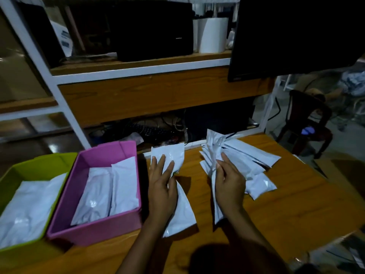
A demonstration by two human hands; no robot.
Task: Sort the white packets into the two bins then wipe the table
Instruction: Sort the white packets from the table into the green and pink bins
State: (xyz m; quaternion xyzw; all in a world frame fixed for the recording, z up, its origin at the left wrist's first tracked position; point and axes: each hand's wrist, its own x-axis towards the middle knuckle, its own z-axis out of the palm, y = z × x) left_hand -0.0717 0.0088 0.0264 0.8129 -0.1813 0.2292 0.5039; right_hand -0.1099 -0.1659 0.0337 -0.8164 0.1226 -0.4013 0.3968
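Near left, green bin [39,165] bedded with white packets [25,206]; touching it, pink bin [94,232] with flat packets [106,190] side by side. Just right, left hand [162,188] gripping two packets [178,212], fingers spread over the upper one. Right hand [229,184] pinching thin packet [214,147] edge-up against loose pile [254,155] on table [296,204].

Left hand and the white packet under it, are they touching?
Touching. In the head view the left hand holds the packet, its fingers lying directly on the white surface with no gap.
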